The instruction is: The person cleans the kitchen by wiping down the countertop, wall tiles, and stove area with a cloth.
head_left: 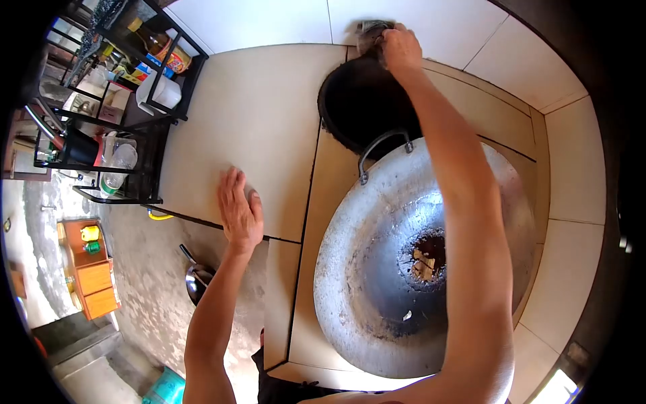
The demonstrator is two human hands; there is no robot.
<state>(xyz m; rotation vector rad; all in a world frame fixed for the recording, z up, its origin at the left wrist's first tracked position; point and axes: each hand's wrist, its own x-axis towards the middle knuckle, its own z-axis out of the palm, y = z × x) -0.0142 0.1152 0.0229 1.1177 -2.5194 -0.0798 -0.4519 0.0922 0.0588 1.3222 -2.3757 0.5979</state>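
The tiled desk (pixel 242 108) carries a wide wok (pixel 377 269) beside a dark opening (pixel 367 101). The left hand (pixel 241 212) is spread, unloaded; the right hand (pixel 402 48) pinches a rag (pixel 370 37) beyond the opening. Wiping seems unfinished: scraps (pixel 424 264) lie in the wok.

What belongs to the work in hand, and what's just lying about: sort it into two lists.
Seemingly in use:
right hand
crumpled grey cloth, held in it
tiled counter
left hand, by its edge
round black opening, beside the cloth

Apparently just lying about:
large wok
black rack
dark pan below
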